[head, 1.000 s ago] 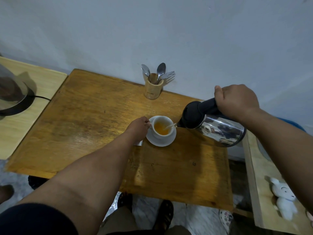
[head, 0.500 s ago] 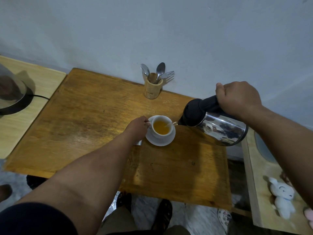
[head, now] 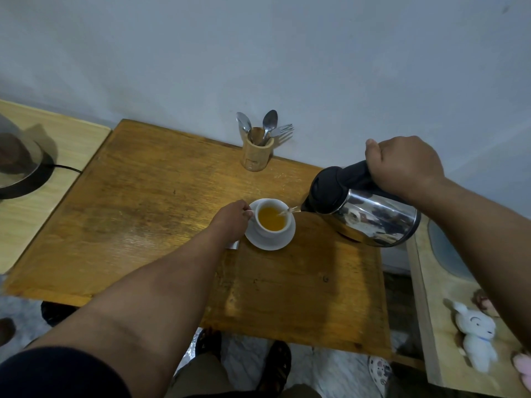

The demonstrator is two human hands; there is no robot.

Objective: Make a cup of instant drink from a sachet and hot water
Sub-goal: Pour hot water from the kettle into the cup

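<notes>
1. Two hands are at work on the pouring step. The right hand [head: 403, 165] is wrapped tight around the black handle of the steel kettle [head: 370, 209], which is tipped with its spout toward the cup [head: 271, 218]. A thin stream of water runs from the spout into the cup's right side.
2. The left hand [head: 231, 221] is closed on the cup's handle at its left side and steadies it. A small silvery scrap, perhaps the sachet [head: 232, 245], peeks out under this hand; it is too hidden to be sure.
3. The cup stands on a white saucer [head: 270, 242] near the middle of the wooden table [head: 143, 196]. It holds amber liquid that reaches close to the rim, so the filling looks nearly done.
4. The next move, as I judge it, calls for righting the kettle to cut the stream before the cup overflows, then setting the kettle down well clear of the cup. Its base [head: 26, 179] sits on the pale surface at far left, so that is a long carry across the table.
5. Stirring probably follows. The spoons [head: 258, 124] stand in a wooden holder [head: 257, 155] at the back edge by the wall, within reach once a hand is free.
6. The chief risk is hot water spilling over the rim onto the saucer or the steadying fingers.
</notes>
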